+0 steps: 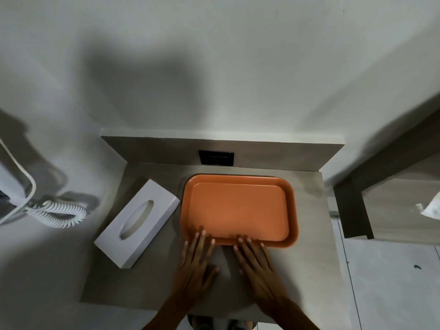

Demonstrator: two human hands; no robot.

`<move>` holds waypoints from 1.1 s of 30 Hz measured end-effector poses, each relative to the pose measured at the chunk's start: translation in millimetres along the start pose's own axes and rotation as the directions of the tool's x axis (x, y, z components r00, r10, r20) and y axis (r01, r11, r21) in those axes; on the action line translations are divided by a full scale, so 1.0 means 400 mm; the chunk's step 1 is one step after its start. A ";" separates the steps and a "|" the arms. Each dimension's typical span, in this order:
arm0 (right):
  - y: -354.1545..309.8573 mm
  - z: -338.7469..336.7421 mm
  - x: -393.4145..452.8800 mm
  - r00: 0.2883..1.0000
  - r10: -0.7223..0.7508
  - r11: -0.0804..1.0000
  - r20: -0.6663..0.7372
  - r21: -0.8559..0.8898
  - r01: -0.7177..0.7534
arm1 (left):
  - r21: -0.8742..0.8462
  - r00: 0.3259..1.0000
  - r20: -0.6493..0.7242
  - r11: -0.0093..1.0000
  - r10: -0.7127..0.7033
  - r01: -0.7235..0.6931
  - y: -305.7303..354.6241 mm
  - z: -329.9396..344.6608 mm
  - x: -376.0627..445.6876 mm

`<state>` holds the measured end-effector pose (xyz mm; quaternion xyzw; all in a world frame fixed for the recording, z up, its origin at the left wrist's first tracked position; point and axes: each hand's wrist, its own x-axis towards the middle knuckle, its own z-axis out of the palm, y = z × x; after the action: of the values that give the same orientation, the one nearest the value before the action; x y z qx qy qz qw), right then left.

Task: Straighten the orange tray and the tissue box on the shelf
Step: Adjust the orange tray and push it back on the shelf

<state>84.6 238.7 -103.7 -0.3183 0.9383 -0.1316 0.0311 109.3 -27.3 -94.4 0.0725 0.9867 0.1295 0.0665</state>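
Observation:
An empty orange tray (238,208) lies on the grey shelf (307,258), its long sides roughly parallel to the back wall. A white tissue box (138,222) lies left of the tray, turned diagonally, its far corner close to the tray's left rim. My left hand (197,260) rests flat on the shelf with its fingertips over the tray's near rim at the left. My right hand (256,263) lies flat beside it, fingertips touching the near rim around the middle. Both hands have fingers spread and grip nothing.
A black wall socket (216,157) sits in the panel behind the tray. A white coiled cord (59,214) hangs on the wall at the left. A wooden unit (390,206) with white tissue (432,208) stands at the right.

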 end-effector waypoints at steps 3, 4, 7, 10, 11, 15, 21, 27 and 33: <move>-0.005 0.008 -0.021 0.999 0.029 1.000 0.022 -0.010 -0.029 | 0.017 0.999 0.029 1.000 0.015 -0.015 -0.004 0.002 -0.009; -0.006 0.006 -0.023 0.998 0.044 0.999 0.033 -0.007 -0.044 | 0.016 0.999 0.040 1.000 0.016 -0.016 -0.006 -0.002 -0.009; -0.007 -0.005 -0.019 0.993 0.095 0.995 0.071 -0.019 -0.094 | 0.000 0.997 0.073 1.000 0.015 -0.015 -0.010 -0.018 -0.002; -0.011 -0.014 -0.011 0.989 0.122 0.992 0.087 -0.020 -0.121 | -0.008 0.996 0.084 1.000 0.023 -0.023 -0.011 -0.027 0.008; -0.013 -0.017 -0.005 0.988 0.130 0.992 0.088 -0.015 -0.129 | -0.005 0.996 0.085 1.000 0.026 -0.026 -0.012 -0.030 0.013; -0.005 -0.038 0.031 0.986 0.139 0.990 0.088 0.006 -0.140 | 0.011 0.997 0.076 0.999 0.030 -0.031 -0.017 -0.042 0.048; 0.024 -0.051 0.079 0.985 0.134 0.991 0.106 0.013 -0.136 | 0.067 0.994 0.105 0.997 0.038 -0.046 -0.033 -0.070 0.105; 0.014 -0.052 0.083 0.983 0.144 0.987 0.114 0.054 -0.151 | 0.043 0.994 0.092 0.997 0.056 -0.060 -0.030 -0.085 0.097; -0.019 -0.086 0.132 0.994 0.053 0.994 0.098 0.095 -0.062 | 0.006 0.999 -0.038 0.999 -0.036 0.036 -0.068 -0.161 0.097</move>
<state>42.0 208.7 -67.4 -0.2952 0.9369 -0.1610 0.0953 58.1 -62.9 -44.2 0.0525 0.9893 0.1262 0.0500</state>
